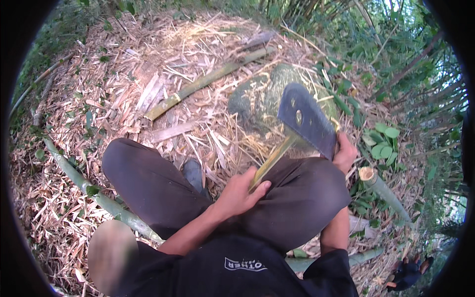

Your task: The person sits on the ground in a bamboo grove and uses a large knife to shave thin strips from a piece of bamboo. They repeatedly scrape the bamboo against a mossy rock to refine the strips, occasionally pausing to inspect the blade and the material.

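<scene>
My left hand [243,192] is closed round a yellow-green bamboo stick [273,159], which slants up and away to the right over my lap. The stick's far end meets a broad dark knife [308,119] with a rounded tip and several holes, and the blade hides part of it. My right hand [345,152] grips the knife at its lower right end, beside my right knee. Its handle is hidden from me. Beyond the blade lies a large mossy rock [242,101] strewn with pale shavings.
A cut bamboo pole [198,88] lies ahead on ground covered in shavings. Another green pole [106,204] runs from the left towards me. To the right are a bamboo stump [383,190] and leafy plants [382,141]. A dark shape [408,273] sits at lower right.
</scene>
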`<state>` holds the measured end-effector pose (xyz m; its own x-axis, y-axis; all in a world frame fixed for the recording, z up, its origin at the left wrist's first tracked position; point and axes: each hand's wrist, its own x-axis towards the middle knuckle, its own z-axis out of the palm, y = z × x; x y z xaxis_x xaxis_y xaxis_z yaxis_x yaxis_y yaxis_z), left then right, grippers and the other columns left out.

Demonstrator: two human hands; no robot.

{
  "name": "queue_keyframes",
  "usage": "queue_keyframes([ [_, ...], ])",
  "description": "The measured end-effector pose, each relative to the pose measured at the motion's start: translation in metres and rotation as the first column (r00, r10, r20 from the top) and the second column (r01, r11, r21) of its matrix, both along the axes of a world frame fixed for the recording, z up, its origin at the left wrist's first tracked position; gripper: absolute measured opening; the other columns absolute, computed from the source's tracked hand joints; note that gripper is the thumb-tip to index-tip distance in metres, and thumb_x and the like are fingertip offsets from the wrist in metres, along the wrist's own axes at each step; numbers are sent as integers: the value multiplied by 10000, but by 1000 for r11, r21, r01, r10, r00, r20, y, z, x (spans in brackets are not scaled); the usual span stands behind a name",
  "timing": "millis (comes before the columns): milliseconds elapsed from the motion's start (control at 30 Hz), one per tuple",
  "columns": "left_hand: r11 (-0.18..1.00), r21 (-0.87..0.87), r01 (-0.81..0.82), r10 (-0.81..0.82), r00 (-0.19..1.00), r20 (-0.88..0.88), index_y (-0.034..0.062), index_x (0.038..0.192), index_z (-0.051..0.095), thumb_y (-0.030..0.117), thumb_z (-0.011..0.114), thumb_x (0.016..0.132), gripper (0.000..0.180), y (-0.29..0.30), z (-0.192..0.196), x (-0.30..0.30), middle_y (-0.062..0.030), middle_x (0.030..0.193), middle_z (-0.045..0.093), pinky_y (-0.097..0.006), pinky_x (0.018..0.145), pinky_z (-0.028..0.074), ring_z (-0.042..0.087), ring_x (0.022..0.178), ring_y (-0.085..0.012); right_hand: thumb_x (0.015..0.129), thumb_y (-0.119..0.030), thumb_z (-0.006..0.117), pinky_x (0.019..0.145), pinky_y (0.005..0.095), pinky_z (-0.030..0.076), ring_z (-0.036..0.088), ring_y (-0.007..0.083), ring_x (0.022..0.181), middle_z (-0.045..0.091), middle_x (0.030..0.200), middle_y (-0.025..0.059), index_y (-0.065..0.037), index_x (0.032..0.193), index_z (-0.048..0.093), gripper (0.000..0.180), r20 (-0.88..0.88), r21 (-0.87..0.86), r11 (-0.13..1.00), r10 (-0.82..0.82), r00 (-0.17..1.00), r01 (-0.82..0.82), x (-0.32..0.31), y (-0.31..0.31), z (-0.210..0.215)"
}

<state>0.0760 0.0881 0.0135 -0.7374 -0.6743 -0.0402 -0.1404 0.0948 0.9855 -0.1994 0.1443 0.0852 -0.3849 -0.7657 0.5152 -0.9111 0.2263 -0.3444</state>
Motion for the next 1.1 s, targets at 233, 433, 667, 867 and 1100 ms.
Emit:
queue_keyframes([
  [233,992,118,-41,74,952,-298,-3,1011,532,238,430,1089,273,-66,37,-49,-61,637,484,-365,575,405,462,583,-167,762,-279,686,541,446,416,547,366,559,501,604,164,-21,735,519,309,-208,-46,999,11,978,-21,-8,-2,-6],
  [433,758,-562,-330,64,896,-439,53,1063,567,174,569,990,141,-86,1,-72,-41,804,575,-314,682,453,518,722,-153,778,-189,618,586,457,443,587,379,625,554,663,159,-30,753,517,190,-245,23,982,189,951,-189,-1,-19,9],
  [667,991,-99,87,-121,897,-425,40,1079,535,205,637,918,252,-90,44,-58,-47,912,569,-280,702,433,490,832,-96,808,-222,566,611,463,457,586,396,644,564,680,162,-30,783,515,201,-209,117,969,237,949,-216,-7,-21,9],
  [867,989,-149,14,-69,925,-374,37,969,500,252,585,983,232,-77,32,-43,-94,860,554,-306,683,444,534,780,-146,818,-239,582,614,465,460,581,405,658,558,688,171,-22,774,506,234,-245,27,976,216,945,-216,-6,-21,5],
  [1100,928,213,305,-266,945,-193,26,1017,523,255,426,1093,260,27,-11,35,-66,676,497,-366,600,418,510,596,-207,841,-208,618,582,471,426,565,432,640,566,680,202,-27,837,536,199,2,90,988,-126,992,125,-5,19,-13],
])
